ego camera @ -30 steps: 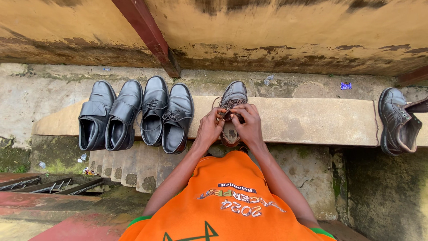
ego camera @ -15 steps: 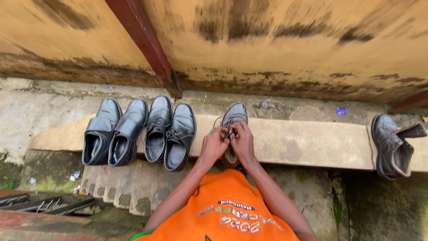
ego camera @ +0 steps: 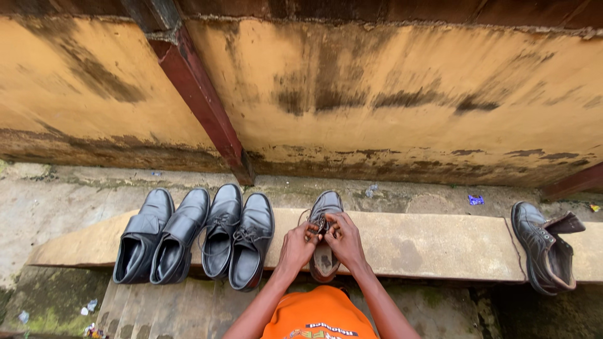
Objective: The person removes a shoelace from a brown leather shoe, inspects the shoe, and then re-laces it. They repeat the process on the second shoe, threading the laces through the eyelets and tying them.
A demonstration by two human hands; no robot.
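**Laces in hand on the grey shoe**

Head view: laces are the business right now. Our left hand [ego camera: 296,246] and right hand [ego camera: 343,240] sit together over the throat of the grey lace-up shoe [ego camera: 325,213], fingers pinched shut on the lace ends, knuckles nearly touching. The shoe rests on the concrete ledge [ego camera: 433,242], toe pointing to the stained ochre wall [ego camera: 389,88], heel overhanging the near edge, just above our orange shirt [ego camera: 317,317].

We judge this to be the lacing or knotting step, mid-way; the next pull calls for even tension from both hands while the shoe stays flat on the ledge.

To the left, four black shoes in a row: a slip-on pair [ego camera: 160,235] and a laced pair [ego camera: 237,237], touching side by side. Well apart at the right, a dark boot [ego camera: 545,248] with its tongue flopped open.

Packaging is scarce: a small blue wrapper scrap [ego camera: 475,199] lies on the ground by the wall, and pale litter bits [ego camera: 88,307] at lower left. A red-brown steel post [ego camera: 204,103] leans against the wall.
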